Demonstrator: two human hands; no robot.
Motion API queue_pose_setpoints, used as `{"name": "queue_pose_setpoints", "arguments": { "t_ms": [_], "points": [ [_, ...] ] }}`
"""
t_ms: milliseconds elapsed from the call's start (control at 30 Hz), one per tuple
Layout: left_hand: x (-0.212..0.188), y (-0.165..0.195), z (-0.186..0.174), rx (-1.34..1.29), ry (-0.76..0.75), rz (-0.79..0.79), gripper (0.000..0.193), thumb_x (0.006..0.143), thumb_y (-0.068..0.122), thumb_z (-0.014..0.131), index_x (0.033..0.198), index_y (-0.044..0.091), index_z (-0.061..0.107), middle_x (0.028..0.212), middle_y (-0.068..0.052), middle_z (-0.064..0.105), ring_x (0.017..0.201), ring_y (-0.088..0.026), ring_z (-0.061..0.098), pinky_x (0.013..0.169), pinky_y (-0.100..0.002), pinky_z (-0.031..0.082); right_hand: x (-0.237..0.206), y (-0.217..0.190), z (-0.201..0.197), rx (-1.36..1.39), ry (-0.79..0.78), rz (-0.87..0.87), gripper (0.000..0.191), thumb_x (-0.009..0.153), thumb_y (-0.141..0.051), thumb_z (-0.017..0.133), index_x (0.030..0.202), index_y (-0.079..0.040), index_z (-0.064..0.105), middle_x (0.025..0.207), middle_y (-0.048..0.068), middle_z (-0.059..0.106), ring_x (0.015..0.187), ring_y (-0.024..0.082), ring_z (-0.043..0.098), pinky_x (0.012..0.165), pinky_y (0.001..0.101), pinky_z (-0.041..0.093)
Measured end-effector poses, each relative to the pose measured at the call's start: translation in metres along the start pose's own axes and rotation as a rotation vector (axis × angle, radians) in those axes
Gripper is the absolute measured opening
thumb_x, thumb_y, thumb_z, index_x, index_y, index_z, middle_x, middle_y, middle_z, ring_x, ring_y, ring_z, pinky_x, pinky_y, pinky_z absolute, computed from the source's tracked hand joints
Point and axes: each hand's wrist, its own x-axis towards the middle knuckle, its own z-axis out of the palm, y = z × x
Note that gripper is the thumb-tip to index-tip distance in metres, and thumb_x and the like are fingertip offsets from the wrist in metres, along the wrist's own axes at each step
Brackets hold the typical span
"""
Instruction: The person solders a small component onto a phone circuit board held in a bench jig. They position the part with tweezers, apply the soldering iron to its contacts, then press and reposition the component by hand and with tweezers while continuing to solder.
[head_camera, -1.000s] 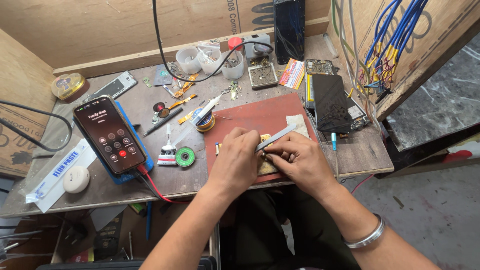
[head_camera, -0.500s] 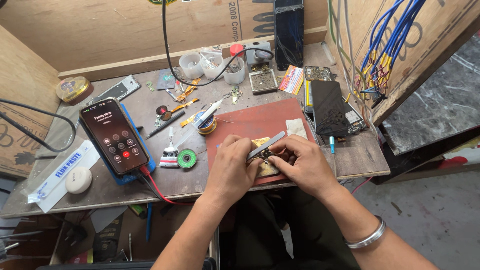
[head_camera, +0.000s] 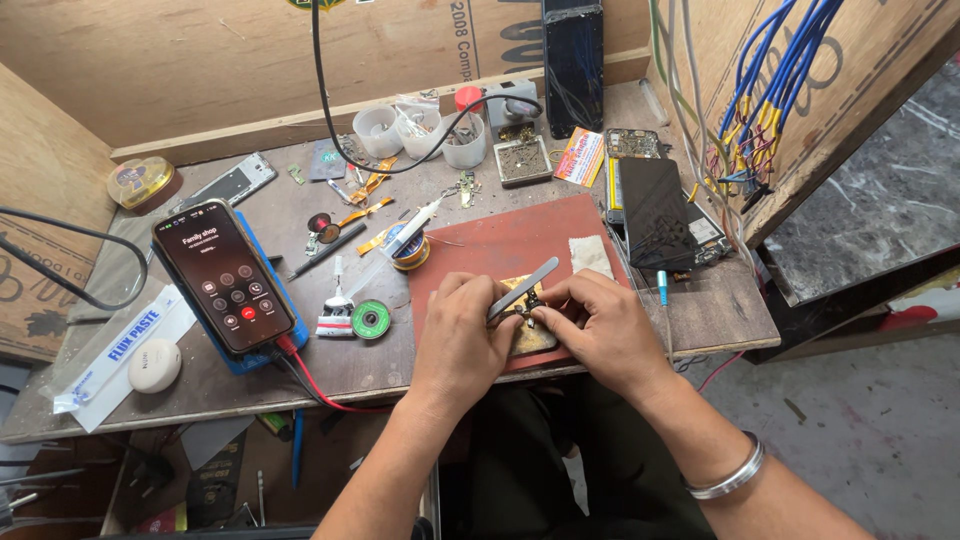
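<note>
Two bare hands meet at the front edge of the bench (head_camera: 700, 300), over a red work mat (head_camera: 500, 245). Left hand (head_camera: 458, 335) pinches metal tweezers (head_camera: 522, 290), fingers closed on them, tips angled up-right. Right hand (head_camera: 600, 325) is clamped on a small gold-coloured part (head_camera: 528, 338) lying on the mat's front edge, fingertips pressing it down; the part is mostly hidden by both hands. Left of the mat: green solder-wick spool (head_camera: 370, 320), then a smartphone (head_camera: 222, 275) with a lit call screen on a blue pad, red cable plugged in. Front-left corner: long white tube with blue lettering (head_camera: 125, 345), white round puck (head_camera: 154, 365) touching it. Back-left: round yellow tin (head_camera: 138, 182). Back edge: clear plastic cups (head_camera: 410, 132), small orange-yellow printed packet (head_camera: 580, 157). Right edge: dark phone screen panel (head_camera: 655, 212). Blue wires (head_camera: 770, 90) hang on the right wall.
</note>
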Motion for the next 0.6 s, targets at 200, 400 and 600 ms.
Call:
{"name": "queue_pose_setpoints", "arguments": {
  "t_ms": [200,400,600],
  "points": [
    [0.0004,0.0012,0.0009,0.058,-0.004,-0.001,0.023,0.074,0.012,0.083,0.087,0.006,0.064,0.087,-0.007,0.069,0.095,-0.031,0.063,0.083,-0.045,0.045,0.0003,0.0029,-0.0007,0.012,0.022,-0.03,0.022,0.085,-0.018,0.079,0.095,0.0,0.074,0.082,0.007,0.071,0.065,0.013,0.069,0.06,0.0279,0.055],
    [0.0005,0.0006,0.002,0.112,-0.021,-0.041,0.022,0.075,0.015,0.084,0.085,0.008,0.066,0.083,-0.006,0.069,0.092,-0.029,0.064,0.082,-0.044,0.044,-0.0002,0.0035,-0.0007,0.014,0.016,-0.018,0.02,0.085,-0.018,0.079,0.094,0.0,0.075,0.081,0.007,0.071,0.063,0.013,0.068,0.059,0.0282,0.055],
    [-0.0018,0.0032,0.0077,0.087,0.017,0.054,0.021,0.076,0.014,0.081,0.089,0.008,0.066,0.087,-0.006,0.068,0.095,-0.028,0.064,0.087,-0.042,0.043,-0.0005,0.0033,-0.0004,0.02,0.023,-0.014,0.02,0.085,-0.017,0.079,0.092,0.0,0.074,0.081,0.006,0.07,0.063,0.013,0.068,0.059,0.028,0.055]
  ]
}}
